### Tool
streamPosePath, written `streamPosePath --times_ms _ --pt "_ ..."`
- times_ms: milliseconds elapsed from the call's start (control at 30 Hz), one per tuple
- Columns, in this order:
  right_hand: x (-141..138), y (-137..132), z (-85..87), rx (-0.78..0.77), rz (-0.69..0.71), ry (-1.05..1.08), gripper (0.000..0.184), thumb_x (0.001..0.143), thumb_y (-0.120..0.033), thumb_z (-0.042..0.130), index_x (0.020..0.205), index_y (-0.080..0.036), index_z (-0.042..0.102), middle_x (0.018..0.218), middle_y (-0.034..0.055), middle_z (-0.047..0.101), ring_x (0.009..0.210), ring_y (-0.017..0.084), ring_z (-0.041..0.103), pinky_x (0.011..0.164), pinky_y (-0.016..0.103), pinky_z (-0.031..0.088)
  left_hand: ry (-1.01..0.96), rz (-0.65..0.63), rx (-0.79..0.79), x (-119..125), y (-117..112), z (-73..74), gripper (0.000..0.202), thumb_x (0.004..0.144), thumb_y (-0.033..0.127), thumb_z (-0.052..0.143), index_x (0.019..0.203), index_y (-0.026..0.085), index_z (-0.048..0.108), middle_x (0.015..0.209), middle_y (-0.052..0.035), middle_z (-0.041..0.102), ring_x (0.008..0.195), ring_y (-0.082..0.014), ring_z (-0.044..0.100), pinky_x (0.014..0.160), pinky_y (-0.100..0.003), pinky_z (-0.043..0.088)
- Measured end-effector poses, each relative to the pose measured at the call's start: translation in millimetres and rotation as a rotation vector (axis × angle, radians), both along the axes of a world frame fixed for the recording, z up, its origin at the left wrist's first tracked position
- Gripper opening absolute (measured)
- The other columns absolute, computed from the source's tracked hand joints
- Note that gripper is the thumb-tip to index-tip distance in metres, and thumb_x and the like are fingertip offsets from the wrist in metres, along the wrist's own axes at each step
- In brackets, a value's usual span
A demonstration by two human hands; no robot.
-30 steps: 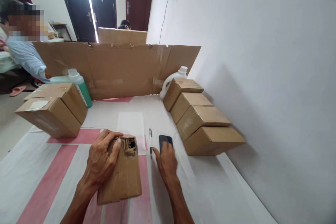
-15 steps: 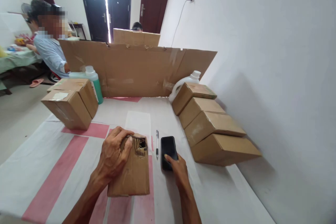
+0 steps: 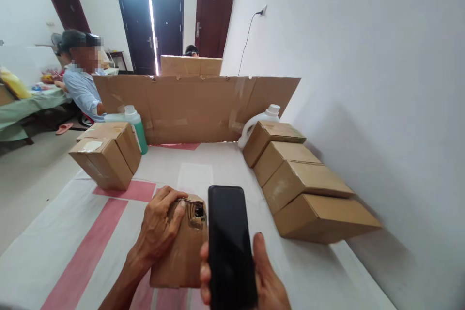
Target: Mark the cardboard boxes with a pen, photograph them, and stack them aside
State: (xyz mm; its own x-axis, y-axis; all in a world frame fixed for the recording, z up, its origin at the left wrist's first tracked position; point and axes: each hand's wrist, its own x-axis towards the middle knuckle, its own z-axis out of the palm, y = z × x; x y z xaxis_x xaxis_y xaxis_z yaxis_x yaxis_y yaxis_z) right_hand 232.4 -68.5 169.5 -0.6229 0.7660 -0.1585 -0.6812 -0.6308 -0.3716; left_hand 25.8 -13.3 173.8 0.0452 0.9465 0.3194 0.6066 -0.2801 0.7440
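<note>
My left hand (image 3: 163,225) grips the top left edge of a small brown cardboard box (image 3: 178,261), which stands on the table before me. A torn hole with crumpled cardboard in it shows at the box's upper right corner. In my right hand (image 3: 267,271) is a black smartphone (image 3: 230,242), raised with its dark screen towards me. My fingers wrap its left side and the thumb points up beside its right edge. The phone covers part of the box's right side.
Several closed cardboard boxes (image 3: 308,179) line the table's right side by the wall. More boxes (image 3: 105,160) and a green-filled bottle (image 3: 138,128) stand at left. A white jug (image 3: 257,121) and an upright cardboard sheet (image 3: 196,111) are at the back. A person (image 3: 82,77) sits beyond, at left.
My right hand has lifted the phone off the table and brought it closer to me, upright. The pen beside it is now hidden. My left hand keeps its hold on the box.
</note>
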Motion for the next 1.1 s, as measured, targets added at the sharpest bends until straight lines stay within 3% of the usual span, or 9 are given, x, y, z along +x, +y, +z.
streamPosePath --times_ms 67,200,433,567,700,900,1100 --pt "-15.8 -0.7 -7.2 -0.002 0.105 0.021 0.087 0.084 -0.083 0.05 0.116 -0.006 0.074 0.097 0.0169 0.077 0.082 0.024 0.074 0.077 0.033 0.055 -0.002 0.001 0.004 0.4 -0.2 -0.1 0.022 0.099 0.025 0.048 0.104 0.024 0.069 0.099 -0.0027 0.066 0.096 -0.0208 0.063 0.089 -0.035 0.046" --pt "-32.3 -3.3 -17.8 0.042 0.199 0.018 0.081 0.089 -0.079 0.043 0.111 -0.008 0.074 0.098 0.0176 0.076 0.076 0.023 0.073 0.077 0.033 0.051 -0.025 0.001 -0.008 -0.2 0.3 0.1 0.022 0.097 0.023 0.05 0.104 0.024 0.071 0.098 -0.0027 0.066 0.094 -0.0202 0.063 0.086 -0.033 0.048" --pt "-31.5 -4.0 -15.6 0.003 0.185 0.048 0.071 0.087 -0.073 0.05 0.104 -0.009 0.076 0.095 0.0173 0.076 0.081 0.029 0.073 0.08 0.043 0.053 -0.035 -0.006 -0.027 2.9 2.7 3.3 0.022 0.098 0.025 0.05 0.103 0.024 0.071 0.098 -0.0035 0.067 0.094 -0.0202 0.065 0.086 -0.033 0.049" --pt "-30.5 -4.6 -9.7 -0.042 0.127 0.005 0.068 0.087 -0.071 0.053 0.109 -0.011 0.075 0.093 0.0145 0.077 0.079 0.028 0.074 0.073 0.039 0.055 -0.008 -0.016 -0.022 3.2 2.2 4.9 0.023 0.098 0.024 0.049 0.104 0.024 0.071 0.1 -0.0039 0.067 0.095 -0.0209 0.064 0.089 -0.035 0.048" --pt "-29.7 -5.4 -4.8 -0.049 0.032 -0.008 0.063 0.09 -0.069 0.055 0.113 -0.014 0.074 0.105 0.0136 0.077 0.084 0.028 0.074 0.076 0.042 0.057 0.008 -0.011 -0.012 3.4 1.1 5.5 0.023 0.099 0.023 0.049 0.104 0.024 0.071 0.098 -0.0036 0.066 0.095 -0.0212 0.063 0.089 -0.035 0.048" --pt "-24.4 -5.4 -9.9 -0.062 0.152 -0.031 0.07 0.087 -0.074 0.055 0.114 -0.012 0.073 0.097 0.0163 0.077 0.084 0.03 0.076 0.082 0.046 0.056 0.013 -0.015 -0.004 4.9 -2.5 1.8 0.023 0.1 0.024 0.047 0.105 0.024 0.07 0.099 -0.0033 0.065 0.093 -0.0207 0.062 0.087 -0.035 0.048" --pt "-28.0 -6.2 -8.9 -0.058 0.076 0.061 0.063 0.087 -0.066 0.059 0.111 -0.01 0.074 0.102 0.0194 0.076 0.092 0.034 0.074 0.082 0.051 0.057 0.005 -0.015 -0.004 4.6 -1.2 2.6 0.023 0.1 0.025 0.047 0.107 0.024 0.069 0.1 -0.0034 0.066 0.096 -0.0204 0.063 0.09 -0.035 0.048"
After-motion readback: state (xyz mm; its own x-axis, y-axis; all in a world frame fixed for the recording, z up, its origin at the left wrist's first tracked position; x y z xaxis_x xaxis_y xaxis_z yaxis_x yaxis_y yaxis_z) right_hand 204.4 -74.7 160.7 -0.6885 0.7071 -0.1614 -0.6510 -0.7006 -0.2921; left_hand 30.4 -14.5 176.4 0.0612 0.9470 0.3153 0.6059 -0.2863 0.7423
